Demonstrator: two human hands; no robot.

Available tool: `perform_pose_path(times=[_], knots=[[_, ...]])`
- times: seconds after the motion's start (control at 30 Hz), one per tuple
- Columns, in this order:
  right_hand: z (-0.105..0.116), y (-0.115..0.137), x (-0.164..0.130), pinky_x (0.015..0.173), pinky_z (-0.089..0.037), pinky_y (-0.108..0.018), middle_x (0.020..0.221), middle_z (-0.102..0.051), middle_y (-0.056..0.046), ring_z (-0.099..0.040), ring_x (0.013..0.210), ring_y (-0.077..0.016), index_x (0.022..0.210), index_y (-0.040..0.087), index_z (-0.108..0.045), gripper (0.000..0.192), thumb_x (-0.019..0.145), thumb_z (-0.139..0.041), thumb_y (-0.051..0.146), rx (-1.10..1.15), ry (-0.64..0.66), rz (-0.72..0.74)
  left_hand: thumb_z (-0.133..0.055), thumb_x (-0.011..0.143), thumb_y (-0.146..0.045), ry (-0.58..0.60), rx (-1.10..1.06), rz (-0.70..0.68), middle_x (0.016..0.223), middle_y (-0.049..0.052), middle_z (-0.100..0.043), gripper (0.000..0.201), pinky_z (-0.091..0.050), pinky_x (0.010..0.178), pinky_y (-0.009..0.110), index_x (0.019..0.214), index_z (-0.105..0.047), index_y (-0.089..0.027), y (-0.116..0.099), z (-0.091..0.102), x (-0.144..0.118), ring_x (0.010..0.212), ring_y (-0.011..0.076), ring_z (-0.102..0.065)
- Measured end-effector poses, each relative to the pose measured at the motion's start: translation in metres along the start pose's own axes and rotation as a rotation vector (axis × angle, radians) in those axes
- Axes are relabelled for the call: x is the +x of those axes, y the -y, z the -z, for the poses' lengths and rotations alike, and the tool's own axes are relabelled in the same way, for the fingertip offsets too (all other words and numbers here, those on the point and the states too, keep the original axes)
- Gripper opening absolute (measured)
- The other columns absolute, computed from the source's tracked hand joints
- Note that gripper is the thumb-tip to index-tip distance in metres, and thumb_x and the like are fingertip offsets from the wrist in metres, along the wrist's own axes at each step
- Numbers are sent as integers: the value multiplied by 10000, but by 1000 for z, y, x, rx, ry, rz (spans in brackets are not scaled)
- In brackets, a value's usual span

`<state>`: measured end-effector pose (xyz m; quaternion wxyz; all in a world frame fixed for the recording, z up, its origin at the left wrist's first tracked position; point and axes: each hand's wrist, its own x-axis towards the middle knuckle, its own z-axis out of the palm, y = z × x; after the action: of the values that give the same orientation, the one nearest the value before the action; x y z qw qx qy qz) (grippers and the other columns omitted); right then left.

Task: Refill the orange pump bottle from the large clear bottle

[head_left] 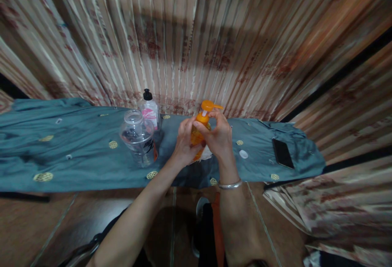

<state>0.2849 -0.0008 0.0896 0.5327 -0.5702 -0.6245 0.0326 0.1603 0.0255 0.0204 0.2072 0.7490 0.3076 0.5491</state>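
An orange pump bottle (198, 134) stands upright between my hands at the middle of the cloth-covered surface, its orange pump head (208, 105) pointing right. My left hand (184, 141) is wrapped around the bottle's left side. On the other side, my right hand (221, 133) closes on the bottle near its collar, thumb across the front. Part of the bottle's body is hidden behind the fingers. A whitish crumpled piece (207, 153) shows at the bottle's base. Left of my hands are a clear plastic cup-shaped container (139, 140) and a clear bottle with a black cap and pink label (150, 114).
A teal patterned cloth (88, 148) covers the long narrow surface. To the right lie a small white disc (243, 154) and a black phone (282, 153). A pleated curtain (183, 46) hangs right behind the surface. Brown floor tiles (61, 222) show below its front edge.
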Motion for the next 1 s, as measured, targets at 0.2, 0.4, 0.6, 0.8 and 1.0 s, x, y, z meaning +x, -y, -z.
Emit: perform_pose_path(times=[0.2, 0.4, 0.6, 0.8, 1.0], knots=[[9, -3, 1, 1034, -483, -421, 1201, -673, -81, -625, 1166, -245, 1149, 227, -608, 352, 913, -565, 486, 157, 188, 114, -696, 822, -383, -4, -2, 6, 1379, 138, -471, 733, -372, 1114, 562, 1451, -337, -271, -2, -1, 0, 1307, 330, -472], [-1, -4, 0, 1128, -396, -526, 1214, -692, -115, -578, 1266, -302, 1097, 206, -647, 392, 839, -676, 499, 30, 25, 26, -704, 802, -336, 7, -6, 28, 1378, 139, -472, 728, -384, 1107, 561, 1439, -358, -266, -4, 1, 1, 1305, 336, -473], [0, -6, -1, 1158, -388, -501, 1374, -617, -131, -536, 1334, -282, 1295, 189, -576, 588, 824, -699, 518, 67, 74, 56, -704, 794, -321, 17, -13, 23, 1366, 143, -479, 725, -379, 1113, 559, 1432, -367, -251, -5, 3, 1, 1303, 337, -476], [4, -7, 0, 1126, -431, -492, 1260, -690, -89, -588, 1281, -267, 1209, 214, -629, 387, 899, -615, 444, 102, 145, 93, -708, 800, -336, 8, -9, 36, 1374, 137, -478, 725, -379, 1111, 575, 1432, -360, -271, -5, 1, 2, 1305, 337, -479], [-8, -2, -3, 1170, -344, -573, 1317, -646, -128, -518, 1347, -324, 1216, 207, -609, 564, 771, -754, 522, -9, -29, -18, -703, 798, -311, 14, -13, 26, 1353, 144, -491, 683, -378, 1116, 557, 1403, -395, -241, -4, 3, 2, 1303, 330, -479]])
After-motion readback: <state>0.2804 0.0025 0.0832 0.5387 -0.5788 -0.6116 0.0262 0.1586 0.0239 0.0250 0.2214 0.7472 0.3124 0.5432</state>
